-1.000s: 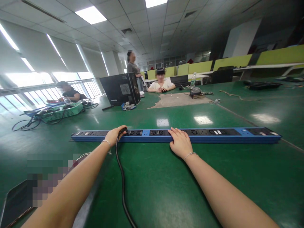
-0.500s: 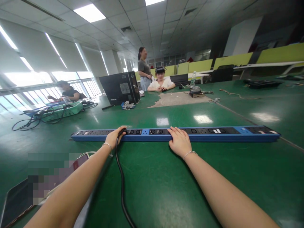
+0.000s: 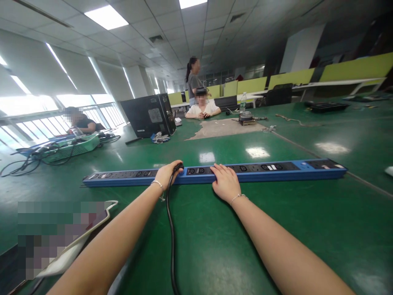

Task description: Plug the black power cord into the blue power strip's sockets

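A long blue power strip (image 3: 291, 175) with black socket panels lies across the green table in front of me. My left hand (image 3: 166, 175) is closed around a black plug (image 3: 178, 166), held at the strip's top near the blue socket section left of the middle. From the plug a black power cord (image 3: 172, 233) hangs down toward me. Whether the plug sits in a socket is hidden by my fingers. My right hand (image 3: 226, 182) rests on the strip right of its middle, fingers stretched over the top face.
A black computer case (image 3: 147, 116) stands beyond the strip, with gloves (image 3: 160, 138) beside it. Cables fill a green basket (image 3: 72, 148) at left. A blurred-out device lies near my left arm. One person (image 3: 201, 107) sits across the table; others are behind and at left.
My left hand has moved right along the strip with the plug, closer to my right hand. The right hand stays on the strip. The view has shifted slightly.
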